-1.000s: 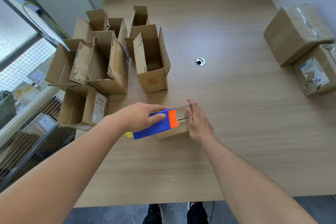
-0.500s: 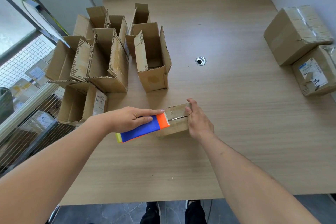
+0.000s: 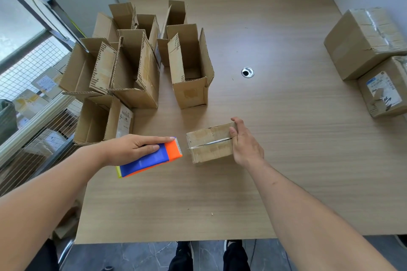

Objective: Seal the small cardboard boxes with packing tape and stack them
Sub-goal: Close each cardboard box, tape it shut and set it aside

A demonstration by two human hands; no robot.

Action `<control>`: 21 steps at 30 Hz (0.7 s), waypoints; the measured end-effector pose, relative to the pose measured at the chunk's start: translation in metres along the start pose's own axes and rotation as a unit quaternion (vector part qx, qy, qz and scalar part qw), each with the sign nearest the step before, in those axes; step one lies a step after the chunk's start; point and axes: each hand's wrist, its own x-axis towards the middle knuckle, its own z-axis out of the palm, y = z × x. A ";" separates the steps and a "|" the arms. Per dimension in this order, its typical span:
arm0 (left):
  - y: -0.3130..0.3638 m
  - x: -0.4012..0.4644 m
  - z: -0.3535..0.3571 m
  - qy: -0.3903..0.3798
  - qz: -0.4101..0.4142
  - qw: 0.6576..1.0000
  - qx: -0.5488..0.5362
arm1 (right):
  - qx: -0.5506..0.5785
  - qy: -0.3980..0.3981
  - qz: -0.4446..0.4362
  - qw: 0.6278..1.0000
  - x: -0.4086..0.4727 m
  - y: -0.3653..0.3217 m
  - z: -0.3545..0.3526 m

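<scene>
A small closed cardboard box (image 3: 209,142) lies on the wooden table (image 3: 275,160) in front of me, with a strip of clear tape along its top seam. My right hand (image 3: 245,143) holds its right end, fingers curled over the top edge. My left hand (image 3: 134,148) grips a blue and orange tape dispenser (image 3: 152,158), its toothed blade just left of the box and apart from it.
Several open empty cardboard boxes (image 3: 189,68) stand at the left and back left of the table. Two larger taped boxes (image 3: 365,42) sit at the right edge. A cable hole (image 3: 247,72) is in the middle. A wire rack (image 3: 33,99) stands left of the table.
My left hand has drawn the tape dispenser leftward off the box top, past its left end. My right hand has stayed on the box's right end.
</scene>
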 end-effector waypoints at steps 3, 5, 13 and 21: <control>-0.010 0.002 0.006 -0.002 -0.011 1.000 -0.006 | -0.008 0.007 -0.001 1.000 0.001 -0.001 0.001; -0.010 0.009 0.010 0.004 -0.008 1.000 0.003 | -0.021 0.016 -0.003 1.000 0.002 0.000 0.003; -0.012 0.033 0.025 0.042 0.000 0.998 0.039 | -0.244 0.174 -0.047 0.953 0.002 -0.014 0.021; -0.007 0.044 0.041 0.063 0.007 0.998 0.030 | -0.170 0.063 0.031 0.983 -0.030 -0.069 0.070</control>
